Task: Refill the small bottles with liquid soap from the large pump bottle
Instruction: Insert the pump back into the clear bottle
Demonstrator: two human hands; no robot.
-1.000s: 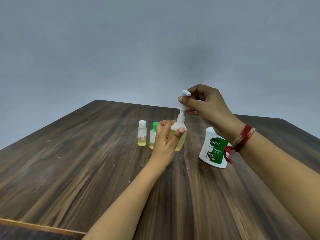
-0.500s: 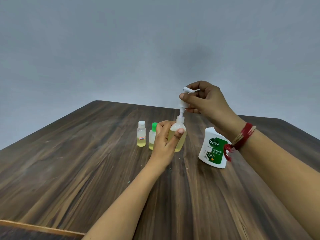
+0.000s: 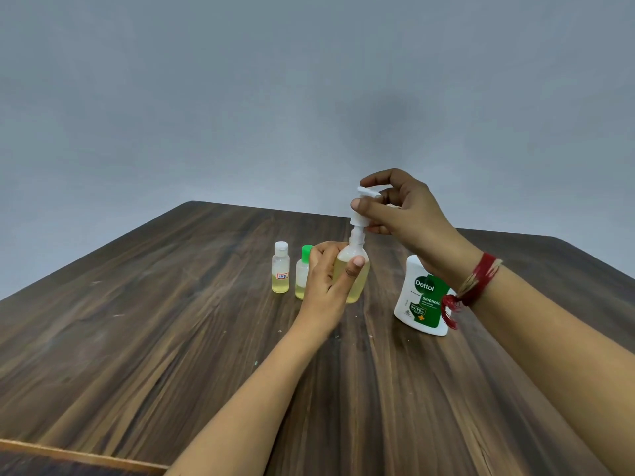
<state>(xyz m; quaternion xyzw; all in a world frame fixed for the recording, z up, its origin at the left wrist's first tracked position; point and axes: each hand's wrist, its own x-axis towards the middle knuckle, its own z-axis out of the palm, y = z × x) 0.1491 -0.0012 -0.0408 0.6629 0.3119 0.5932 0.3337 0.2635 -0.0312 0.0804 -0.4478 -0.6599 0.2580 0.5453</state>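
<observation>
Your right hand [image 3: 409, 214] has shifted its grip on the pump head [image 3: 367, 193]: the index finger now arches over the top and the thumb lies across the front. The head sits slightly lower than half a second ago

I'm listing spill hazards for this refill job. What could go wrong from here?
The white-capped bottle and green-capped bottle are both closed; pumping now would likely put soap on the table. The right hand pinches the pump head with its wrist near the Dettol bottle, which might get knocked.
</observation>
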